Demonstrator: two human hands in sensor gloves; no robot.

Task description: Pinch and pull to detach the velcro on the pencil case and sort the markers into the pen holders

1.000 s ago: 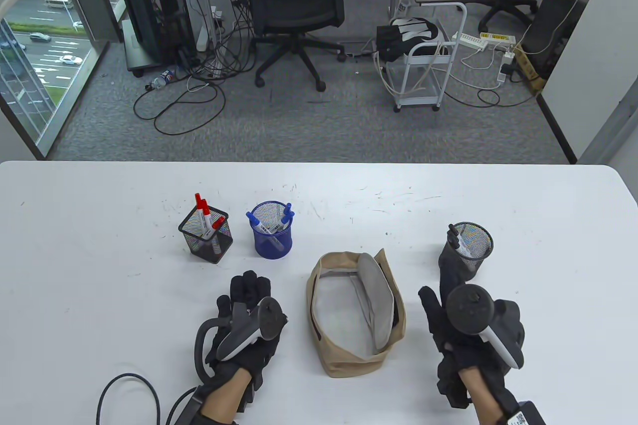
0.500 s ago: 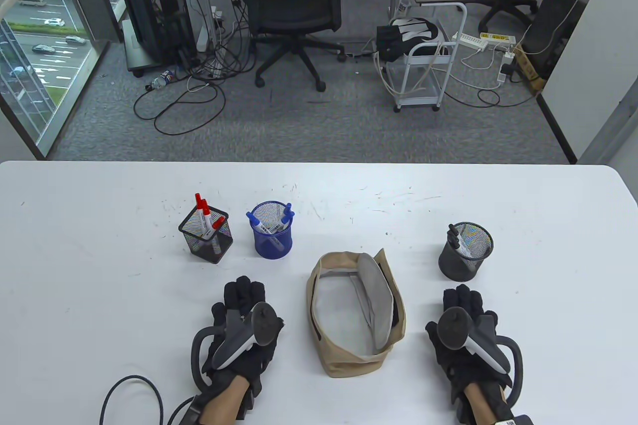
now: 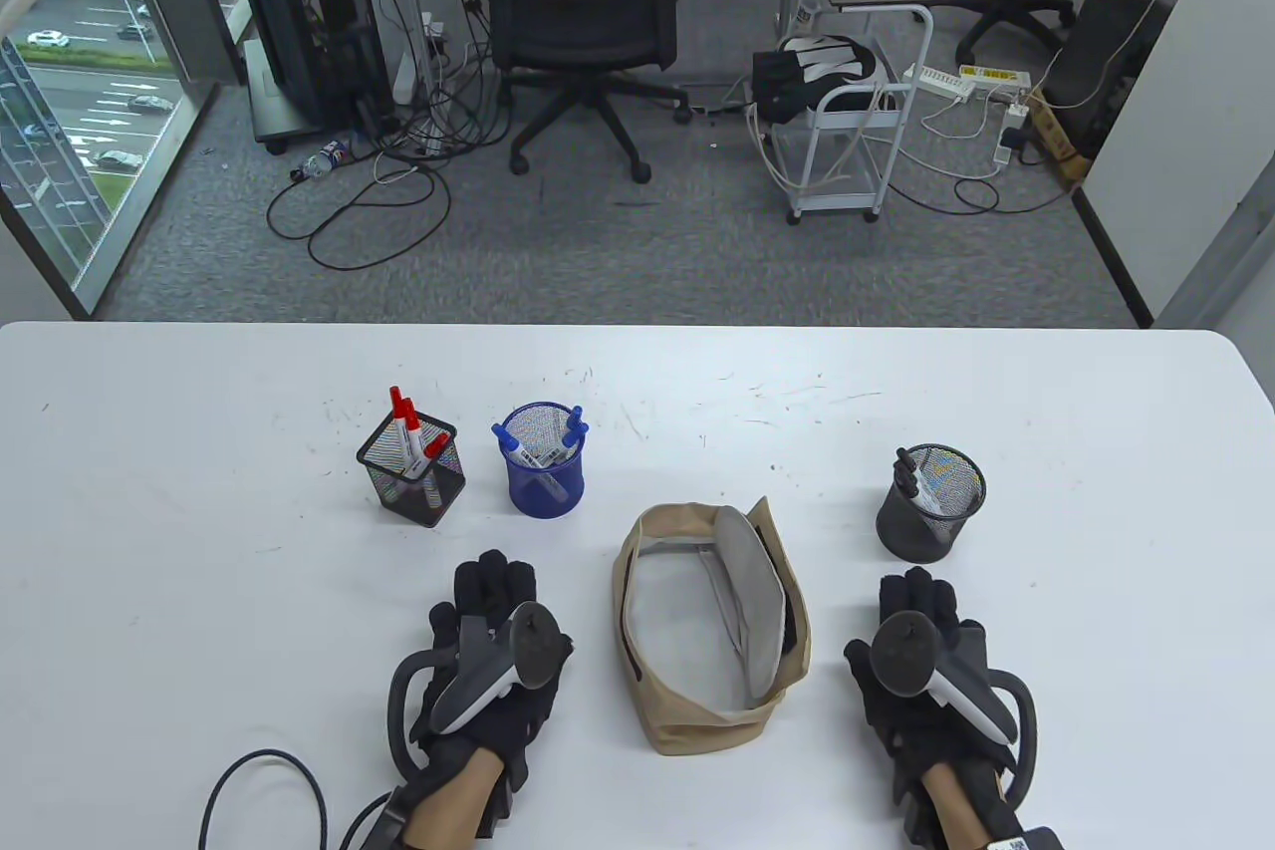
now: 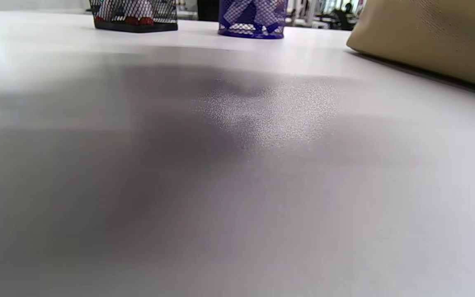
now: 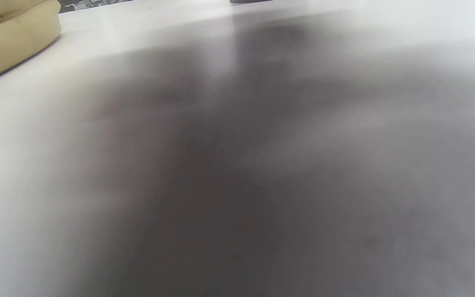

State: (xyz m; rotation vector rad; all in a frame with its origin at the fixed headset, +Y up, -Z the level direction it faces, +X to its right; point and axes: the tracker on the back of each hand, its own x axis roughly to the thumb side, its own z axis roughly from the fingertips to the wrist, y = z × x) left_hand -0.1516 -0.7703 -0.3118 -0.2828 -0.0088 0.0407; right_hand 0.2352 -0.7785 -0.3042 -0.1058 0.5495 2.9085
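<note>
The tan pencil case lies open in the middle of the table, its grey lining showing and no marker visible inside. Red markers stand in the square black mesh holder, blue markers in the blue mesh holder, and a black marker in the round black mesh holder. My left hand rests flat on the table left of the case, holding nothing. My right hand rests flat to the right of the case, just in front of the round holder, also holding nothing. The wrist views show only tabletop, the case's side and the holders' bases.
A black cable loops on the table at the front left beside my left wrist. The white table has its far edge behind the holders, with office chairs and a cart on the floor beyond.
My right hand has drawn back from the round black holder and settled flat on the table right of the case. The left hand has barely shifted.
</note>
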